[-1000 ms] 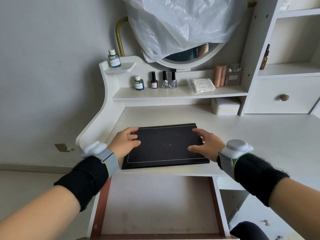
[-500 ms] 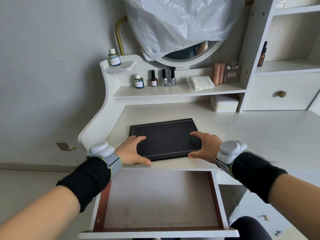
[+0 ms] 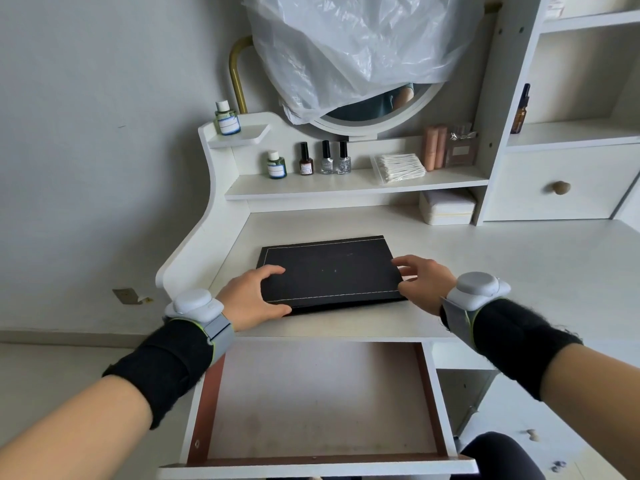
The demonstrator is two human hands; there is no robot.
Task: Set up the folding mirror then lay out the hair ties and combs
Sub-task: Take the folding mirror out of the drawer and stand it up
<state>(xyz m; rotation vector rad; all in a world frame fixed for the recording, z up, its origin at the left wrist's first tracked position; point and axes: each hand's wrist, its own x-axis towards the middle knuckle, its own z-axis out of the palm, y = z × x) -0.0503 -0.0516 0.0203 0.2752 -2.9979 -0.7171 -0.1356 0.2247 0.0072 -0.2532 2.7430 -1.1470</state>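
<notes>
Beyond the fingertips: two green glass bottles [image 3: 276, 164]; three nail polish bottles [image 3: 326, 158]; clear pack of cotton swabs [image 3: 398, 168]; white lidded box [image 3: 446, 207]; open white drawer [image 3: 322, 403] under the wrists. Black stitched rectangular folding mirror [image 3: 329, 271] lies flat and closed on the white vanity desk [image 3: 502, 271], between both hands. Left hand [image 3: 254, 299] clamps its near-left corner, fingers on top, thumb along the edge; right hand [image 3: 424, 282] has its fingers spread and curved at the right edge, grip cannot tell.

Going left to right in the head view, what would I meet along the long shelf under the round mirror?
Green bottle, brown nail polish, silver nail polish, glitter nail polish, pack of cotton swabs, two pink tubes, perfume bottle.
</notes>
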